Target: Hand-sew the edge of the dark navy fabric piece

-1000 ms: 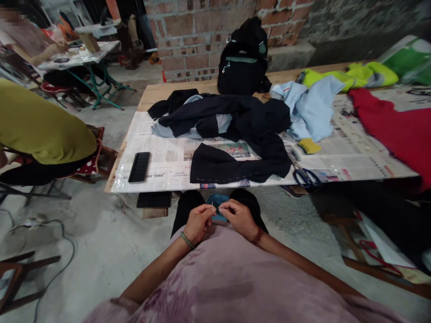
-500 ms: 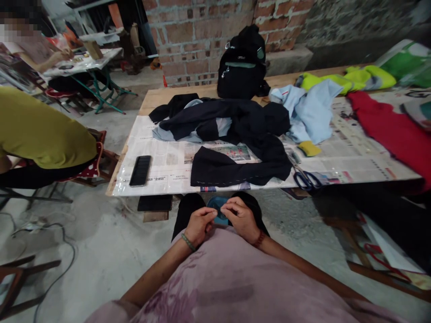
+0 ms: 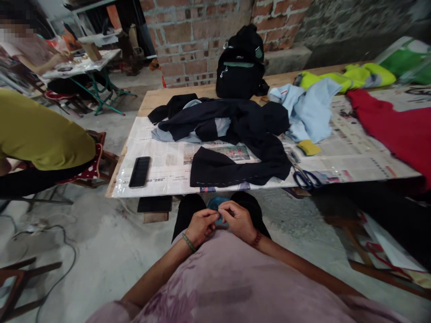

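Over my lap, just below the table edge, my left hand (image 3: 201,225) and my right hand (image 3: 236,220) meet with thumbs and forefingers pinched together. Whatever they pinch is too small to make out. Behind the fingertips part of a blue seat or container (image 3: 218,202) shows between my knees. In front of me on the table lies a dark garment (image 3: 235,168), a line of pale stitches running along its near edge. Dark blue-handled scissors (image 3: 307,179) rest to its right, and a yellow piece (image 3: 309,147) lies beyond them.
Newspaper under clear plastic covers the table (image 3: 168,157). A phone (image 3: 140,172) lies at the left, a black backpack (image 3: 240,67) stands at the back. Light blue cloth (image 3: 311,107) and a red garment (image 3: 390,125) are on the right. A person in yellow-green (image 3: 43,134) sits at left.
My hands have come closer, the right one moving left until the fingertips meet. The things on the table have stayed put.
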`<state>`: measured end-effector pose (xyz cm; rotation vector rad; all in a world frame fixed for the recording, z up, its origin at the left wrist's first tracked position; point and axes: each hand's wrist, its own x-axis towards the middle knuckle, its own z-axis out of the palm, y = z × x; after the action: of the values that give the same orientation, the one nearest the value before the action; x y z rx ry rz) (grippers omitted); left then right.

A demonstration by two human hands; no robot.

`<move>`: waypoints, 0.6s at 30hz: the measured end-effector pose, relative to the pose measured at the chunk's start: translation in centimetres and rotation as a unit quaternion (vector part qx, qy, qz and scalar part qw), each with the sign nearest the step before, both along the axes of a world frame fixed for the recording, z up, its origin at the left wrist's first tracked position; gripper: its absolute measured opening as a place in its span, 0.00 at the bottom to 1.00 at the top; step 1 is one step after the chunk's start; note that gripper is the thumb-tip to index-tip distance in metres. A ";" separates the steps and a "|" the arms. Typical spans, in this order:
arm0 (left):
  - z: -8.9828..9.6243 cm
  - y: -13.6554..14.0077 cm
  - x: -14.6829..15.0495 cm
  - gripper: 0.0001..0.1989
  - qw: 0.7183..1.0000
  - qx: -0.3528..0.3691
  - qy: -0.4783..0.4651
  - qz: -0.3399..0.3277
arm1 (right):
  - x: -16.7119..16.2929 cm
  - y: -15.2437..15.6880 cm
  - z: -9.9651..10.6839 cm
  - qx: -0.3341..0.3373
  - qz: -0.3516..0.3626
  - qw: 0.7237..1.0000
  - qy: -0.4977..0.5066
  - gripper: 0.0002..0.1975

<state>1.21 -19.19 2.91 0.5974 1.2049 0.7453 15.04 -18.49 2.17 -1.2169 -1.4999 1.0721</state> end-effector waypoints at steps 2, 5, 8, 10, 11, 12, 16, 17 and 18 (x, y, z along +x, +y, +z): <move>0.0 0.0 0.0 0.16 1.000 0.002 0.005 0.000 | 0.0 -0.1 0.1 -0.014 0.000 1.000 0.002 0.08; 0.1 0.0 0.0 0.16 1.000 0.003 0.011 0.007 | 0.0 -0.2 0.1 -0.036 0.002 0.999 -0.004 0.08; 0.0 0.0 0.1 0.16 1.000 0.003 0.016 0.007 | 0.0 -0.2 0.2 -0.055 0.000 0.998 -0.014 0.08; -0.1 0.0 0.1 0.16 1.000 0.002 0.015 0.005 | -0.1 -0.2 0.3 -0.064 -0.003 0.998 -0.021 0.07; -0.1 0.0 0.1 0.16 1.000 0.001 0.014 0.004 | -0.1 -0.1 0.3 -0.065 -0.005 0.998 -0.025 0.07; -0.1 0.0 0.1 0.17 1.000 0.000 0.013 0.003 | -0.1 -0.1 0.4 -0.064 -0.005 0.997 -0.029 0.07; 0.0 0.0 0.1 0.18 1.000 0.006 0.018 0.005 | -0.1 -0.1 0.3 -0.063 -0.003 0.997 -0.034 0.08; 0.1 0.0 0.1 0.18 1.000 0.007 0.020 0.005 | -0.1 -0.2 0.3 -0.064 -0.002 0.997 -0.032 0.08; 0.1 0.0 0.1 0.18 1.000 0.007 0.023 0.004 | -0.2 -0.2 0.3 -0.065 -0.001 0.997 -0.030 0.08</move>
<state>1.33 -19.18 3.05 0.6244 1.2447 0.7504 14.89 -18.65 2.47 -1.3498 -1.4939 1.1558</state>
